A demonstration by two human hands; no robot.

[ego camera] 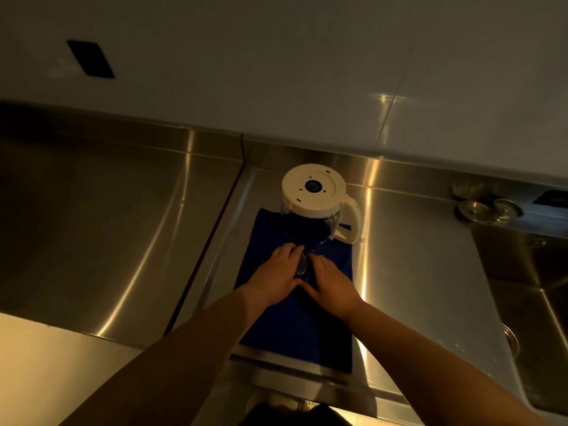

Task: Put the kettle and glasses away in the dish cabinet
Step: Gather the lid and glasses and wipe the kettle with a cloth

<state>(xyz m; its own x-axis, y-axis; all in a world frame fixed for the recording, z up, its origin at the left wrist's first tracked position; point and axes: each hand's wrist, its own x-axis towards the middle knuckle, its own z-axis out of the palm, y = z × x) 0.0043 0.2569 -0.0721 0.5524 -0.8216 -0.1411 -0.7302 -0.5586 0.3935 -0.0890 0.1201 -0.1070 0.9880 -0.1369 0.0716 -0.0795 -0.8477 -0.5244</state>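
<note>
A glass kettle [316, 207] with a white base and handle stands upside down on a blue cloth [295, 327], at the cloth's far end. Just in front of it a clear glass [301, 266] sits on the cloth between my two hands. My left hand [276, 278] curls round the glass from the left. My right hand [333, 282] curls round it from the right. Most of the glass is hidden by my fingers.
The cloth lies on a steel counter [412, 272]. A sink basin [528, 305] opens at the right, with round metal fittings [488, 209] behind it. A tiled wall [276, 72] rises at the back, with a dark socket plate [90, 58] upper left.
</note>
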